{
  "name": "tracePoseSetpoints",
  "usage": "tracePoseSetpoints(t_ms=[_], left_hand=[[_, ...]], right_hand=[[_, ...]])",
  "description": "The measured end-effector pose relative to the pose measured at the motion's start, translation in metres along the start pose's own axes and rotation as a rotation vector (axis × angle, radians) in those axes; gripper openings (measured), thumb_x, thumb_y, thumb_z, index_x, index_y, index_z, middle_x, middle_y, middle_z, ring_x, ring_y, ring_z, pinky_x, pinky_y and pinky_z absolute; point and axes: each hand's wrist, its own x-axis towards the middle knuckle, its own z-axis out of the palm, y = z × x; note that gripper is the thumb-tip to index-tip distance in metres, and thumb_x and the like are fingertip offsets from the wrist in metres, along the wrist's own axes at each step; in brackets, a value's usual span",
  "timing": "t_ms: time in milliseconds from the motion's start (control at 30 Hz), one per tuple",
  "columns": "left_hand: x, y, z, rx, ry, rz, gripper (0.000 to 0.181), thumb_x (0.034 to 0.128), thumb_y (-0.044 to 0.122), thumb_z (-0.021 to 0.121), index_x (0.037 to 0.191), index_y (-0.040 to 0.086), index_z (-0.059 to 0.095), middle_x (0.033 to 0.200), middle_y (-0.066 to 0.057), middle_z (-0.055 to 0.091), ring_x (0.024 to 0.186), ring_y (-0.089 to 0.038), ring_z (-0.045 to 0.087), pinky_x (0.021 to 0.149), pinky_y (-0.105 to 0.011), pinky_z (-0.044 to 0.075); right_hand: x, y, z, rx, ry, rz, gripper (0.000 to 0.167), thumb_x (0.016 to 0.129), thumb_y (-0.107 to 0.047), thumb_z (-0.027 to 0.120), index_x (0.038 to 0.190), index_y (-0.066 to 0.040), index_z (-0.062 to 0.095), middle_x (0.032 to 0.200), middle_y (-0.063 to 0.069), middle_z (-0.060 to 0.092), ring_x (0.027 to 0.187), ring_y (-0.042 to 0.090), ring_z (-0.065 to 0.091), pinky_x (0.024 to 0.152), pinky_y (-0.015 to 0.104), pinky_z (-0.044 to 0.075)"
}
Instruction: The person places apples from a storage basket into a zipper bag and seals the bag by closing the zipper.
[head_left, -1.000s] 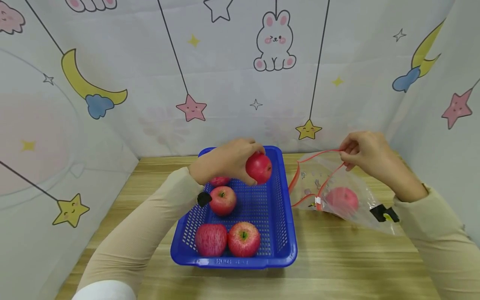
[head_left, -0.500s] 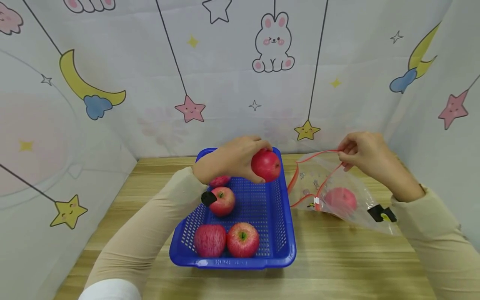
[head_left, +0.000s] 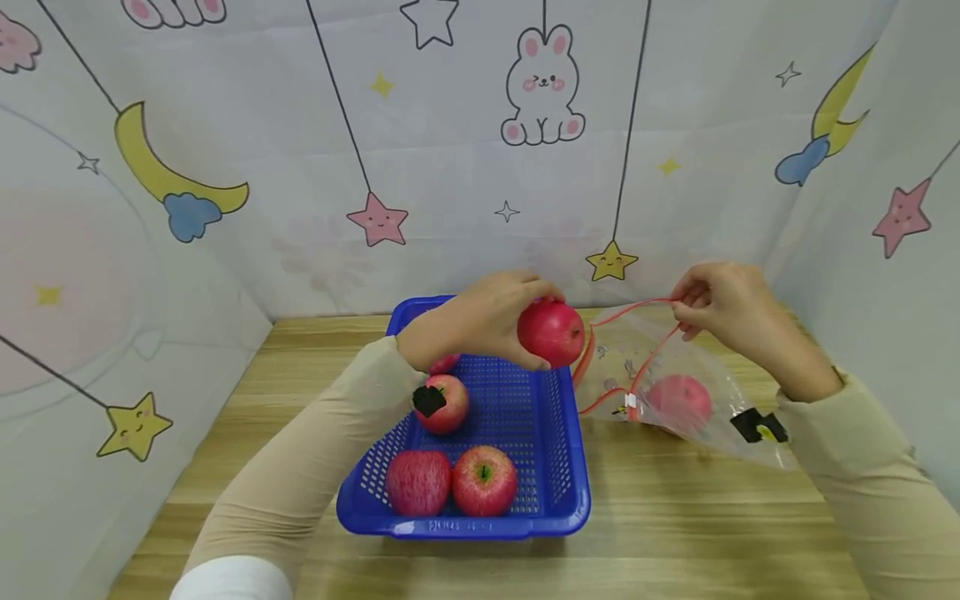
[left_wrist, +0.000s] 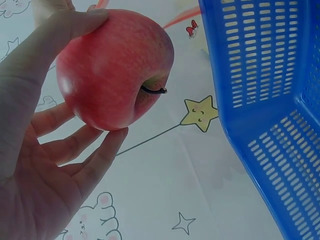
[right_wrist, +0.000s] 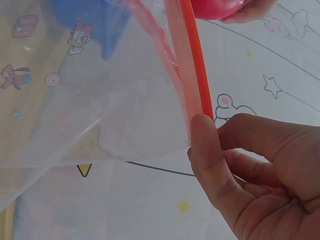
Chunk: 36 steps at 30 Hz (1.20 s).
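My left hand [head_left: 498,321] grips a red apple [head_left: 552,333] above the right rim of the blue basket [head_left: 577,492]. In the left wrist view the thumb and fingertips wrap that apple [left_wrist: 112,70], its stem facing outward. My right hand [head_left: 731,312] pinches the red-edged mouth of a clear zip bag [head_left: 720,383] at its upper corner. The right wrist view shows the thumb and a finger on the bag's red strip [right_wrist: 197,65]. The bag's mouth gapes toward the basket. One apple [head_left: 681,402] lies inside the bag.
In the basket sit a striped red apple [head_left: 418,483], a speckled apple [head_left: 484,481] and another apple [head_left: 444,405]. One more apple [head_left: 444,363] is mostly hidden behind my left wrist. The wooden table [head_left: 675,533] meets a printed cloth backdrop [head_left: 450,167] behind.
My left hand has carried the apple to the right, from over the basket's middle to its right rim, nearer the bag. My right hand stays on the bag's edge.
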Motion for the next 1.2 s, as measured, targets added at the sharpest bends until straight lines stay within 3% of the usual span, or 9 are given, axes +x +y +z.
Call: tracePoseSetpoints(t_ms=[333, 1200], left_hand=[[0.011, 0.011, 0.007, -0.026, 0.038, 0.073, 0.070, 0.0736, 0.041, 0.084, 0.130, 0.008, 0.059, 0.123, -0.007, 0.060, 0.112, -0.022, 0.055, 0.088, -0.029, 0.051], [0.035, 0.027, 0.032, -0.030, 0.026, 0.168, 0.071, 0.0768, 0.035, 0.085, 0.135, 0.008, 0.054, 0.128, -0.009, 0.053, 0.121, -0.023, 0.048, 0.092, -0.025, 0.048]], right_hand=[[-0.001, 0.000, 0.000, 0.009, 0.007, 0.001, 0.010, 0.090, 0.003, 0.066, 0.098, 0.009, 0.065, 0.077, 0.011, 0.068, 0.058, 0.018, 0.068, 0.055, 0.024, 0.053], [-0.002, -0.002, 0.001, 0.003, 0.040, -0.011, 0.007, 0.088, 0.004, 0.066, 0.094, 0.007, 0.066, 0.073, 0.008, 0.069, 0.058, 0.021, 0.069, 0.055, 0.021, 0.050]])
